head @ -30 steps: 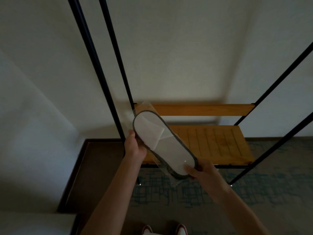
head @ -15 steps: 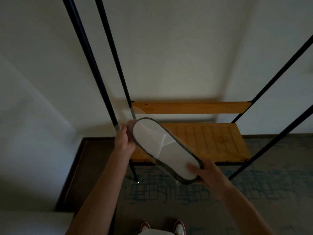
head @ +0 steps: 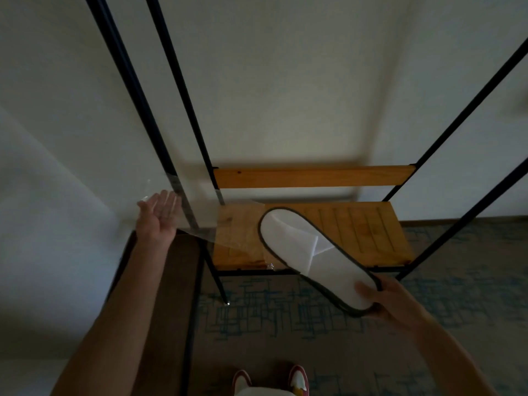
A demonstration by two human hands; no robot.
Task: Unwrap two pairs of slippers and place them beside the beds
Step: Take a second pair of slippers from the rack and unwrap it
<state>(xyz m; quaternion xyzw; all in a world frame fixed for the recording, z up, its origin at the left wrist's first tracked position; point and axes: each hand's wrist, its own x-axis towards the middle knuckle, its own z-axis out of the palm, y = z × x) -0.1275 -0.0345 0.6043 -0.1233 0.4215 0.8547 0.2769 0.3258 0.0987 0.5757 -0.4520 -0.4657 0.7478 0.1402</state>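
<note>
A white slipper pair (head: 311, 255) with dark trim, stacked flat, lies tilted in the air over the wooden shelf. My right hand (head: 391, 301) grips its near heel end. A clear plastic wrapper (head: 211, 221) stretches from the slipper's toe side out to the left. My left hand (head: 158, 215) holds the wrapper's far end, palm up with fingers spread, well apart from the slipper. The wrapper is off the slipper pair.
A black metal rack with a slatted wooden shelf (head: 357, 232) and a wooden back rail (head: 314, 177) stands against the white wall. Its uprights (head: 137, 90) rise left and right. Patterned carpet (head: 285, 315) lies below; my shoes (head: 271, 380) show at the bottom edge.
My left hand has pulled the plastic wrapper off to the left. My right hand has drawn the slipper pair to the right, out of the wrapper.
</note>
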